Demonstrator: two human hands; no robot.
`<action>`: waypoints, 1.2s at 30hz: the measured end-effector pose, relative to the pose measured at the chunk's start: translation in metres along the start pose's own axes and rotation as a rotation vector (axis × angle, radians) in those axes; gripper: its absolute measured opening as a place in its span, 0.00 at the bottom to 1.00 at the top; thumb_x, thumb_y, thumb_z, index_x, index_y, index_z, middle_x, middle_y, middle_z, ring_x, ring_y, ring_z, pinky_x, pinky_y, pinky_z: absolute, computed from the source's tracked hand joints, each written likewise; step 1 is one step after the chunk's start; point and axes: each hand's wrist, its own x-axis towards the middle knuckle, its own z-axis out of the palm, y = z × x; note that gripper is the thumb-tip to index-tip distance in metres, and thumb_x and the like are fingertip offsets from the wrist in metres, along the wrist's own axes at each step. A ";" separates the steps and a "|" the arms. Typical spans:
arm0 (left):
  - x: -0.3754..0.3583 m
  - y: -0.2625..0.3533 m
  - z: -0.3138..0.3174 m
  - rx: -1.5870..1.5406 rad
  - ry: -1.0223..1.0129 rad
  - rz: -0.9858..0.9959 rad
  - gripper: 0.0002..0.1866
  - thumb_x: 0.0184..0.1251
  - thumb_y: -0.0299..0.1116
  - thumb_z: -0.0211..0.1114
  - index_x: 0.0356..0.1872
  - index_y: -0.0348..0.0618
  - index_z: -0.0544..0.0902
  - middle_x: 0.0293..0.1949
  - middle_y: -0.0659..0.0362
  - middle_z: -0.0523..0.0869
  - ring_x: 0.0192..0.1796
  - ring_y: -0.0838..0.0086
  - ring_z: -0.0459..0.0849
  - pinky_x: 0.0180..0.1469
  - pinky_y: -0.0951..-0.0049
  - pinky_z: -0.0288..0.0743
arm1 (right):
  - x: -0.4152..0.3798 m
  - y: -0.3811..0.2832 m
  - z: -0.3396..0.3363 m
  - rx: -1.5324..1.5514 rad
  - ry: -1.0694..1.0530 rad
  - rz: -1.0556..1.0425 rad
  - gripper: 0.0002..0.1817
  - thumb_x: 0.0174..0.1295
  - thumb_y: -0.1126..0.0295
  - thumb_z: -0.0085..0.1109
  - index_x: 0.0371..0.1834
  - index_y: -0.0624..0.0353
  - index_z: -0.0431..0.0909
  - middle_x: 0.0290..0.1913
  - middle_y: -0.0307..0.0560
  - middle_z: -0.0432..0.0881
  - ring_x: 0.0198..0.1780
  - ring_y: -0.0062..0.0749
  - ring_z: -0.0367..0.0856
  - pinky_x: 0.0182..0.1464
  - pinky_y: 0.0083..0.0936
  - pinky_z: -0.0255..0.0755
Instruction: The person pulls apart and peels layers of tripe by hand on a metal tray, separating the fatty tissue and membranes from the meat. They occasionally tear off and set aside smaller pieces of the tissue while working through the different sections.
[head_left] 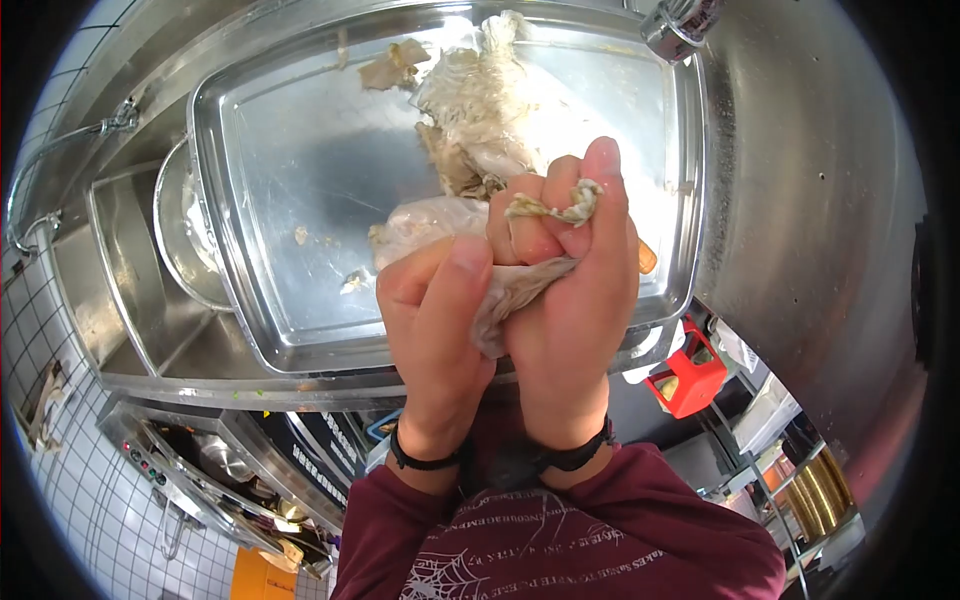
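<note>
Above the near side of a metal tray, my left hand and my right hand are held close together. Both are closed on a limp, greyish strip of offal that stretches between them. A thin yellowish end of it pokes out by my right fingers. Behind my hands lies a larger pale, ruffled heap of offal, tripe-like in look. A smooth whitish piece rests in the tray beside my left hand. To the right of my right hand, the end of a brown handle shows; the rest is hidden.
A brownish scrap lies at the tray's far side. Left of the tray are a round metal bowl and a steel basin. A metal fitting overhangs the far right corner. Below the counter stands a red stool.
</note>
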 end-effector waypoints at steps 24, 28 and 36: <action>0.010 -0.009 -0.036 -0.623 -0.015 -0.146 0.14 0.73 0.42 0.54 0.26 0.53 0.71 0.23 0.68 0.71 0.28 0.79 0.73 0.33 0.74 0.69 | 0.032 -0.019 -0.038 -0.121 0.011 -0.056 0.21 0.74 0.55 0.45 0.25 0.54 0.71 0.19 0.34 0.66 0.17 0.16 0.60 0.20 0.16 0.54; 0.009 -0.004 -0.046 -0.275 0.135 -0.051 0.11 0.72 0.41 0.54 0.30 0.50 0.71 0.27 0.65 0.72 0.33 0.76 0.76 0.40 0.71 0.73 | 0.044 -0.040 -0.091 -0.453 -0.084 -0.090 0.18 0.74 0.58 0.46 0.28 0.57 0.69 0.25 0.37 0.67 0.24 0.19 0.64 0.22 0.14 0.58; 0.010 -0.006 -0.047 -0.199 0.211 -0.062 0.10 0.73 0.42 0.52 0.38 0.48 0.74 0.23 0.65 0.68 0.24 0.79 0.64 0.27 0.74 0.57 | 0.058 -0.079 -0.124 -0.796 -0.066 -0.459 0.08 0.66 0.72 0.57 0.39 0.66 0.82 0.42 0.46 0.83 0.32 0.22 0.80 0.32 0.18 0.72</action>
